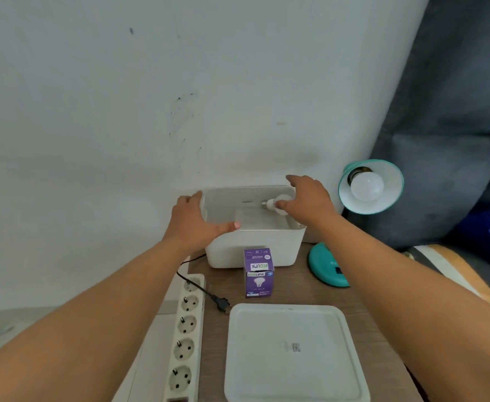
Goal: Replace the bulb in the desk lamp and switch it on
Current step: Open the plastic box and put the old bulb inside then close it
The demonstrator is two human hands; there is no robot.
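Note:
A teal desk lamp (371, 185) stands at the right, its shade tilted toward me with a white bulb (366, 187) screwed into it; its round base (326, 265) rests on the wooden table. My right hand (307, 200) reaches into an open white storage box (252, 248) and holds a second white bulb (278, 206) with its metal screw end pointing left. My left hand (194, 224) grips the box's left rim, thumb over the edge. A purple bulb carton (259, 272) stands in front of the box.
The box's white lid (293, 355) lies flat near me. A white power strip (184, 335) runs along the table's left edge, with the lamp's black plug (222, 303) lying loose beside it. The wall is right behind the box; grey cushions fill the right.

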